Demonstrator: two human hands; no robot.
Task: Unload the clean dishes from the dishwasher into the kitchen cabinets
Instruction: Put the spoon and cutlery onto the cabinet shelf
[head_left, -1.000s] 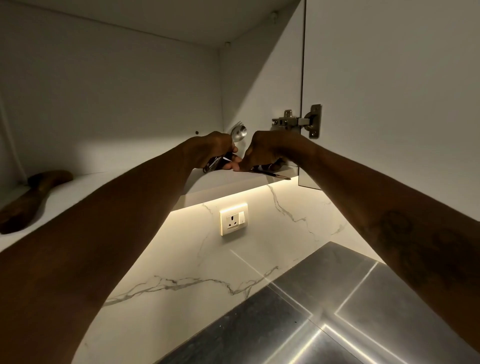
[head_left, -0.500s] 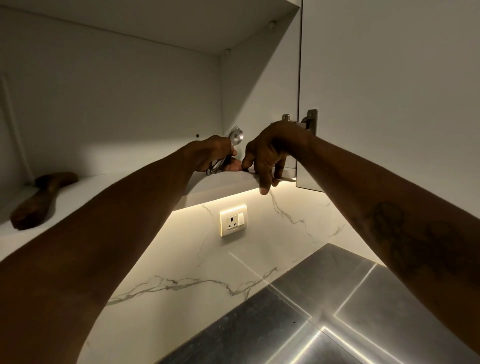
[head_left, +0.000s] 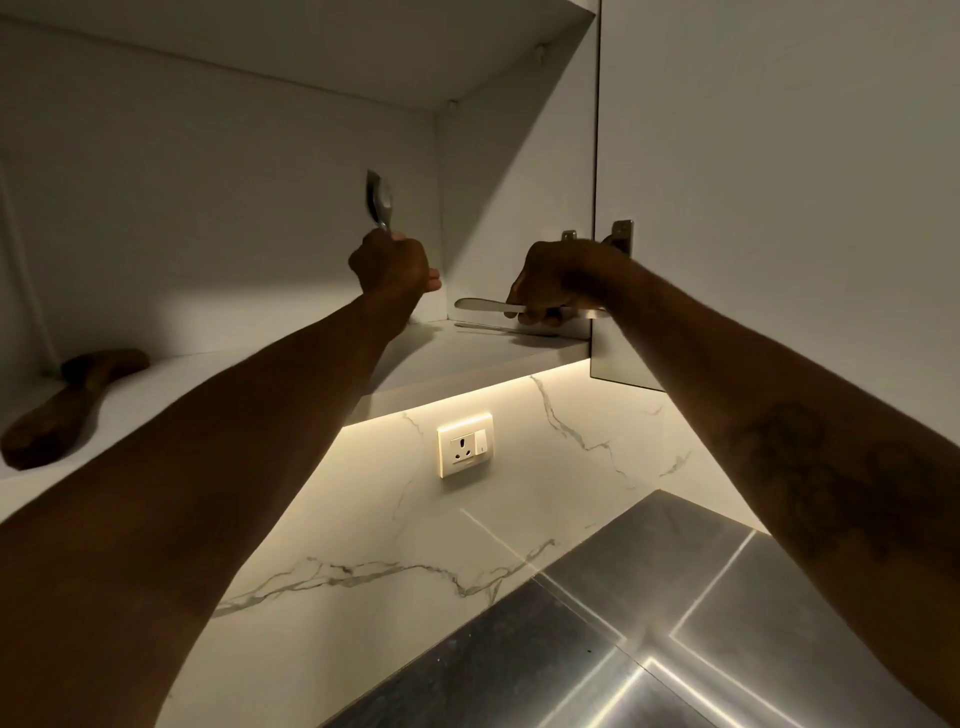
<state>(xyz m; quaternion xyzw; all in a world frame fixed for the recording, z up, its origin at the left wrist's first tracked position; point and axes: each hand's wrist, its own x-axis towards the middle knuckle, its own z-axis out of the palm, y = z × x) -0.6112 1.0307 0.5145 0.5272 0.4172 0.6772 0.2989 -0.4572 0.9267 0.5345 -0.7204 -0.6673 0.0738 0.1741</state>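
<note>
Both arms reach up into an open white wall cabinet. My left hand grips the handle of a metal spoon, whose bowl points up in front of the cabinet's back wall. My right hand holds a table knife level, blade pointing left, just above the cabinet shelf near the right corner. Another thin piece of cutlery lies on the shelf under the knife.
A dark wooden utensil lies on the shelf at far left. The cabinet door stands open at right, its hinge behind my right hand. Below are a lit marble backsplash with a wall socket and a steel surface.
My hands have parted. The left hand lifted the spoon upright and moved left. The right hand now holds a knife level above the shelf.
</note>
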